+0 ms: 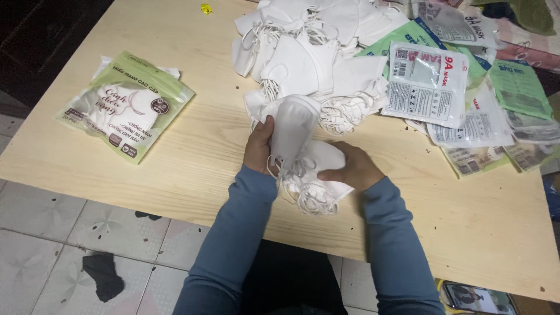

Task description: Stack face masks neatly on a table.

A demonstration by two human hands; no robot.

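Fingers (269, 125) of the left hand (258, 147) pinch a white mask (293, 131), long axis upright.

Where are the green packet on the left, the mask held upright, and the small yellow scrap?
Green packet (125, 105), head view, middle of its front.
Upright mask (293, 131), head view, its white body above the left hand.
Yellow scrap (206, 9), head view, its middle.
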